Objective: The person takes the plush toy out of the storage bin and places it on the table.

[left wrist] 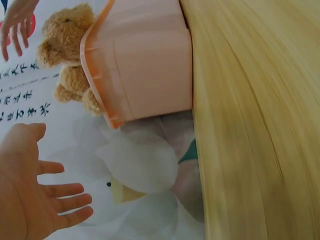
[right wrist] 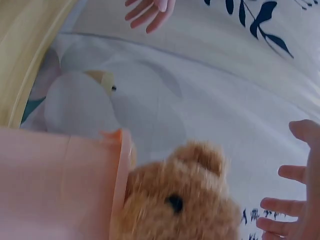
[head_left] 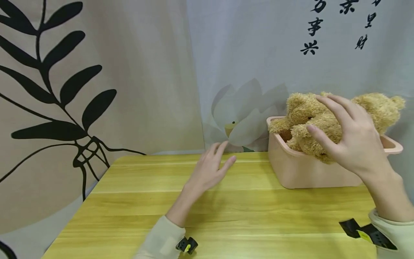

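Two fluffy tan teddy bears sit in a pink plastic bin [head_left: 310, 174] at the table's back right. One bear [head_left: 299, 106] leans over the bin's left side; the head of the other bear [head_left: 383, 108] rises at the right. My right hand [head_left: 359, 142] is raised over the bin with fingers spread, overlapping the bears in the head view. The right wrist view shows a gap between that hand [right wrist: 302, 195] and the nearer bear's head [right wrist: 180, 195]. Left of the bin, my left hand [head_left: 208, 169] hovers above the table, fingers extended, holding nothing.
The wooden table [head_left: 136, 212] ends at the back against a pale curtain [head_left: 155, 79] printed with dark leaves, a lotus and black characters. Black straps with small devices sit at both sleeve cuffs, one strap [head_left: 187, 245] at the left cuff.
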Available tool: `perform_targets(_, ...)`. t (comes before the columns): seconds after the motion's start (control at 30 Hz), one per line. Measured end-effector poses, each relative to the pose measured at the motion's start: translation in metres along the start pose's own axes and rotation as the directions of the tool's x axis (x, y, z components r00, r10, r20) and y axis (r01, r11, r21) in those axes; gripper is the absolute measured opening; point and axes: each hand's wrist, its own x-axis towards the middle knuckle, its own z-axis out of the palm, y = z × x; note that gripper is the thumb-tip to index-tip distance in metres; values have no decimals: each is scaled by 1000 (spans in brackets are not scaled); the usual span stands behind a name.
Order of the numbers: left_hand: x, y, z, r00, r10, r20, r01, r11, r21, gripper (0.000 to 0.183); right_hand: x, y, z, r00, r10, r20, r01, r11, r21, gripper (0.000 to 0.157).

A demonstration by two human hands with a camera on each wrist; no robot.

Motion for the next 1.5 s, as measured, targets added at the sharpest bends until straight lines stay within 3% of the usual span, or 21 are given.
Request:
perform_targets(0.23,5,9,8,1000,18,-7,-18,998,-55,66,-11,25,-12,997,66,-46,-67,998,-12,66)
perform_targets(0.47,10,17,14,999,34,-15,-35,995,-96,64,-27,58,-19,994,67,-91,-72,996,-50,69)
perform_targets(0.73,15,28,20,999,45,-14,-47,993,-113,63,-49,96,-24,990,62,-126,-60,998,16,64)
perform_targets(0.83,16,31,23,999,49,-4,-49,991,-124,63,-58,109,-24,987,107,-121,-107,994,13,61)
perform_targets(1.2,28,49,31,996,91,-27,-94,982,-161,62,-89,145,-25,958,287,-11,-287,958,-11,56)
perform_targets(1.33,33,55,33,992,117,-48,-124,978,-171,61,-97,156,-25,926,360,115,-351,932,-94,57)
perform_targets(1.5,37,60,34,987,145,-67,-155,968,-197,61,-107,170,-22,897,359,258,-319,930,-184,55)
